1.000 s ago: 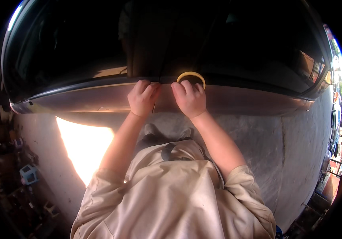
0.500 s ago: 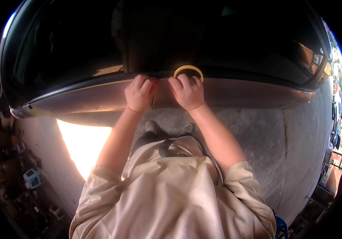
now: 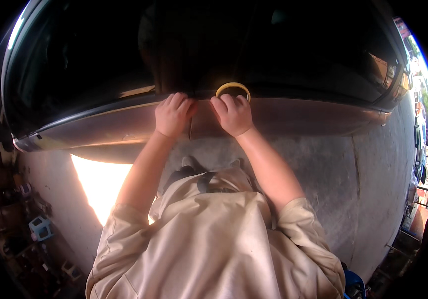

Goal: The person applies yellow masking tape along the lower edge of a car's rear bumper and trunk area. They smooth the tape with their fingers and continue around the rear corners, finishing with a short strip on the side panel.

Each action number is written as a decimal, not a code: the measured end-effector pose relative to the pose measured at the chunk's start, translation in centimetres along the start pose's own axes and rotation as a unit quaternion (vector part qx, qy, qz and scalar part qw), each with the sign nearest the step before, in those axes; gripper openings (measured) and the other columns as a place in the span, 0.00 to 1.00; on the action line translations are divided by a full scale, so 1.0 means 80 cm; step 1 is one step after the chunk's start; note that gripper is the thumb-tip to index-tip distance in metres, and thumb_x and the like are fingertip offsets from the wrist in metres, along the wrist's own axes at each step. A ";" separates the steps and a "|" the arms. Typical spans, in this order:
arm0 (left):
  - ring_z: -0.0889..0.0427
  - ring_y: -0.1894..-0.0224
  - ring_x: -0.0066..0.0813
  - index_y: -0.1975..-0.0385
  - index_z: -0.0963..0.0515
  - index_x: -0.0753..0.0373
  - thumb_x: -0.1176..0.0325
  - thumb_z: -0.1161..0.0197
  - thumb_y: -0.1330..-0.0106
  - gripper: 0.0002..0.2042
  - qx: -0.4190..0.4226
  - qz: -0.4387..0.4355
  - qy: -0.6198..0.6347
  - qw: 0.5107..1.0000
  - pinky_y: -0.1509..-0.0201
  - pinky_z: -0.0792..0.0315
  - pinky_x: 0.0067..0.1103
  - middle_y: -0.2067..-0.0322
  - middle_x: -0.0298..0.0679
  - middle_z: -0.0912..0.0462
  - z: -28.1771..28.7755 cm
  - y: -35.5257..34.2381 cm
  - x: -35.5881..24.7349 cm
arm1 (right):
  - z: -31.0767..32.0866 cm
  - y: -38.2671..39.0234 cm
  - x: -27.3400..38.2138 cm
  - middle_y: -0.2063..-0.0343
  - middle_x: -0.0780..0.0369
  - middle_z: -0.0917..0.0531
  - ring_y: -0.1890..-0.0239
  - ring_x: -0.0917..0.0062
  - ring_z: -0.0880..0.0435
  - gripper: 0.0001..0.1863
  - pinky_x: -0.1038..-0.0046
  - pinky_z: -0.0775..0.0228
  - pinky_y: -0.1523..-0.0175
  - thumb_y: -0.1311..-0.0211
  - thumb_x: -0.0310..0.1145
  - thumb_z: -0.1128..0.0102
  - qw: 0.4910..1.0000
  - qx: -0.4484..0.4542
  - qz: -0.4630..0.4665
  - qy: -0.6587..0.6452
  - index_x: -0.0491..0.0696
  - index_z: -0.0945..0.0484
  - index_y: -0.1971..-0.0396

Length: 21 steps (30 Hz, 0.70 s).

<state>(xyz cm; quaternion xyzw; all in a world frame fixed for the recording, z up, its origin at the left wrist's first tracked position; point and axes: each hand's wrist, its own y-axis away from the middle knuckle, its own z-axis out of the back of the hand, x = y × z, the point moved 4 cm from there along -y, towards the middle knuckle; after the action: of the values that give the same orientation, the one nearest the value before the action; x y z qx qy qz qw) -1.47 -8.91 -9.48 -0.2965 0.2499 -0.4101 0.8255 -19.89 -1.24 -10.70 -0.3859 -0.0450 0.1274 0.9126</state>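
A car's side (image 3: 283,113) stretches across in front of me, brownish metal below dark window glass (image 3: 99,65). In my right hand (image 3: 234,113), curled at the window's lower edge, is a roll of yellow tape (image 3: 233,84) that sticks up past the fingers. My left hand (image 3: 170,114) is closed beside it at the black window trim (image 3: 82,113), left of the upright door gap (image 3: 191,128). What its fingertips pinch is hidden. A thin yellow line (image 3: 129,106) runs along beneath the trim toward that hand; I cannot tell whether it is tape.
My feet stand on a grey concrete floor (image 3: 318,174) close to the car. A bright sunlit patch (image 3: 102,182) lies at left. Beyond it are dark clutter and a light-blue plastic object (image 3: 40,227). Something blue (image 3: 354,284) shows by my right side.
Both hands keep nearly the same places on the car. The view has tilted and shifted slightly; the tape roll appears a little farther left.
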 end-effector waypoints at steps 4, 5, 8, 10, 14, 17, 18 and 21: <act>0.16 0.63 0.30 0.68 0.17 0.53 0.67 0.23 0.43 0.09 -0.016 -0.021 0.003 1.000 0.63 0.21 0.27 0.63 0.29 0.17 -0.004 0.003 0.000 | 0.000 0.003 -0.002 0.65 0.66 0.20 0.73 0.68 0.20 0.06 0.65 0.26 0.61 0.33 0.34 0.30 1.000 0.004 0.014 0.000 0.56 0.15 0.58; 0.14 0.65 0.31 0.68 0.17 0.53 0.71 0.21 0.46 0.10 -0.031 -0.031 0.012 0.999 0.64 0.21 0.26 0.64 0.30 0.18 -0.003 0.001 0.000 | -0.001 0.002 -0.003 0.66 0.66 0.22 0.73 0.70 0.20 0.07 0.65 0.28 0.61 0.33 0.32 0.32 1.000 -0.007 0.022 0.001 0.55 0.16 0.56; 0.14 0.65 0.31 0.68 0.17 0.53 0.71 0.21 0.46 0.10 -0.021 -0.021 0.014 0.999 0.64 0.21 0.26 0.64 0.30 0.18 -0.001 0.000 -0.002 | 0.000 0.002 -0.002 0.66 0.65 0.25 0.75 0.74 0.20 0.10 0.66 0.32 0.62 0.34 0.30 0.37 0.999 -0.019 0.035 0.008 0.54 0.18 0.54; 0.16 0.65 0.30 0.68 0.18 0.53 0.69 0.23 0.45 0.09 -0.022 -0.020 0.007 1.000 0.64 0.21 0.26 0.64 0.29 0.18 -0.002 0.002 0.000 | 0.001 -0.003 0.001 0.67 0.65 0.25 0.75 0.74 0.20 0.09 0.66 0.32 0.63 0.34 0.31 0.36 0.999 -0.015 0.031 0.019 0.54 0.18 0.55; 0.16 0.65 0.30 0.68 0.19 0.53 0.67 0.24 0.44 0.09 -0.021 -0.019 0.004 1.000 0.65 0.22 0.26 0.65 0.29 0.18 -0.005 0.002 0.000 | -0.002 -0.003 0.007 0.68 0.65 0.26 0.75 0.73 0.21 0.06 0.65 0.33 0.64 0.35 0.33 0.33 1.000 -0.010 0.001 0.021 0.54 0.19 0.59; 0.17 0.65 0.29 0.69 0.19 0.53 0.66 0.24 0.44 0.08 -0.024 -0.020 0.010 0.999 0.65 0.22 0.26 0.65 0.30 0.19 -0.004 0.001 -0.002 | -0.003 -0.006 0.010 0.69 0.65 0.26 0.76 0.72 0.21 0.07 0.65 0.33 0.64 0.36 0.34 0.31 1.000 -0.013 -0.012 0.012 0.54 0.19 0.62; 0.17 0.65 0.29 0.69 0.20 0.53 0.65 0.25 0.44 0.09 -0.024 -0.019 0.007 1.000 0.65 0.22 0.26 0.65 0.30 0.19 -0.006 0.002 -0.001 | -0.003 -0.005 0.008 0.69 0.65 0.26 0.76 0.72 0.21 0.07 0.65 0.33 0.64 0.37 0.34 0.30 1.000 -0.011 -0.011 0.007 0.54 0.20 0.63; 0.17 0.65 0.29 0.69 0.21 0.53 0.64 0.25 0.44 0.10 -0.019 -0.018 -0.002 1.000 0.65 0.22 0.26 0.65 0.30 0.20 -0.011 0.003 0.001 | -0.001 -0.006 0.004 0.69 0.65 0.26 0.76 0.72 0.21 0.08 0.65 0.34 0.65 0.38 0.34 0.28 1.000 -0.007 -0.004 0.003 0.54 0.20 0.63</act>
<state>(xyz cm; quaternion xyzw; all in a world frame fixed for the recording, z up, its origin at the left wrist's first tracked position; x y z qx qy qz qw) -1.87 -9.08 -10.24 -0.3175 0.2506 -0.4197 0.8126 -19.45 -1.53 -10.44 -0.3926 -0.0449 0.1224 0.9104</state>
